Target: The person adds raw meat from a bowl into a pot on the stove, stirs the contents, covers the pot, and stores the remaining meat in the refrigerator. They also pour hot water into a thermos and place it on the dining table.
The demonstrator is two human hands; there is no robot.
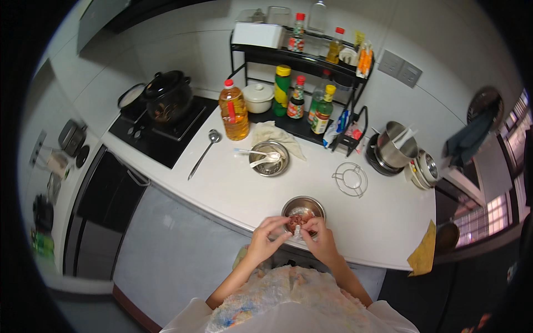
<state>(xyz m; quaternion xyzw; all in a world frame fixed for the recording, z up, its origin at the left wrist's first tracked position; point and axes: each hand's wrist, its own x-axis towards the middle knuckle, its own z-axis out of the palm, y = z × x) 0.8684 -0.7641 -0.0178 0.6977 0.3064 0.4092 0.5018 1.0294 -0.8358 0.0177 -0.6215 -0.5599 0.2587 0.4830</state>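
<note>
A stainless steel bowl [306,202] stands near the counter's front edge, with pieces of raw reddish meat [296,220] in it. My right hand [321,241] is over the bowl's near right side. Between its thumb and fingers is a small whitish, crinkled thing [297,232], perhaps thin plastic; its exact kind is unclear. At the near left of the rim is my left hand [266,241], thumb and fingers apart, with nothing visible between them. Both hands partly cover the bowl's near side.
Beyond lies another steel bowl [270,170] with spoons [265,160] and a cloth [279,135]. A ladle [203,156], oil bottle [234,112] and wire trivet [350,179] are on the counter. A black pot [168,98] is on the stove. Stacked bowls [422,168] stand right, below a condiment rack [300,56].
</note>
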